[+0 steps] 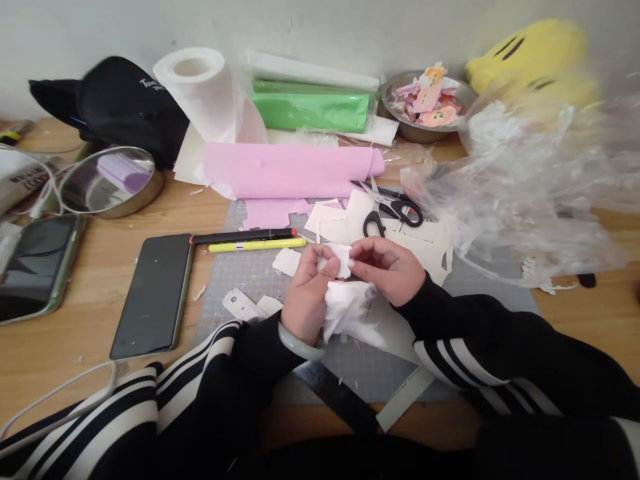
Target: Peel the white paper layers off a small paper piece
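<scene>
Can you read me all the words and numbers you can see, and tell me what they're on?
"Tou": on the black cap; the rest of that word and the line below are too blurred to read.
Dark letters on the white object at far left: turned and blurred, can't be read.
Small mark on the yellow pen: too tiny to read.
White piece in the hands: no writing that I can see.

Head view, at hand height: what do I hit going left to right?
Phone at the left edge → second phone → yellow marker → left hand → small white piece → right hand → crumpled clear plastic.
</scene>
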The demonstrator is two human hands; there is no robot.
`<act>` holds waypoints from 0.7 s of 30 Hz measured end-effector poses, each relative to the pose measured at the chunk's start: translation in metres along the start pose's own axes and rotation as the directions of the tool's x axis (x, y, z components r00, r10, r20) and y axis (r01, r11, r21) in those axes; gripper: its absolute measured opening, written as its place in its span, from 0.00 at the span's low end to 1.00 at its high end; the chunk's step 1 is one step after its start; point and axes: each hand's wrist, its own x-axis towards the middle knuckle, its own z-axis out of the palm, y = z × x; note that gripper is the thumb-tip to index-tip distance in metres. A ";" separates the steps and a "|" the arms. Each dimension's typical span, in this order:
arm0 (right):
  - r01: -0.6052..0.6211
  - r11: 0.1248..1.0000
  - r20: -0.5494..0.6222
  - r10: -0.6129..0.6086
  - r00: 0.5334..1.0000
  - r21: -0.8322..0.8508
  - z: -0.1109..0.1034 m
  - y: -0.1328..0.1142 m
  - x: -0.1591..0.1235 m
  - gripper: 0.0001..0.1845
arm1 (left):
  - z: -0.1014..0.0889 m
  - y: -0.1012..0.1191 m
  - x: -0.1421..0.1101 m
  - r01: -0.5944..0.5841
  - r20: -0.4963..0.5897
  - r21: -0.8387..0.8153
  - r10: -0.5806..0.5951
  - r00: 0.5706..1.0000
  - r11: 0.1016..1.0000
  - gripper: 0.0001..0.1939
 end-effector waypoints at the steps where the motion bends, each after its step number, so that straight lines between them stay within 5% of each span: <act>1: -0.072 0.995 0.012 0.071 0.997 0.066 0.000 -0.001 0.001 0.12 | 0.000 0.000 0.000 0.000 0.001 0.005 0.000 1.000 1.000 0.10; 5: -0.298 0.927 0.100 0.282 0.954 0.226 -0.001 -0.008 0.006 0.23 | 0.000 -0.001 -0.001 -0.012 0.043 0.031 0.011 0.999 0.999 0.11; 10: -0.410 0.888 0.200 0.371 0.907 0.210 -0.002 -0.015 0.009 0.18 | 0.000 -0.004 -0.003 -0.049 0.121 0.038 0.044 0.992 0.998 0.14; 17: -0.393 0.917 0.166 0.378 0.911 0.069 0.000 -0.011 0.004 0.08 | 0.001 -0.004 -0.006 -0.049 0.232 0.097 0.025 0.972 0.994 0.11; 21: -0.383 0.921 0.167 0.367 0.915 0.071 0.002 -0.011 0.002 0.09 | 0.001 -0.002 -0.007 0.000 0.200 0.073 -0.015 0.980 0.997 0.10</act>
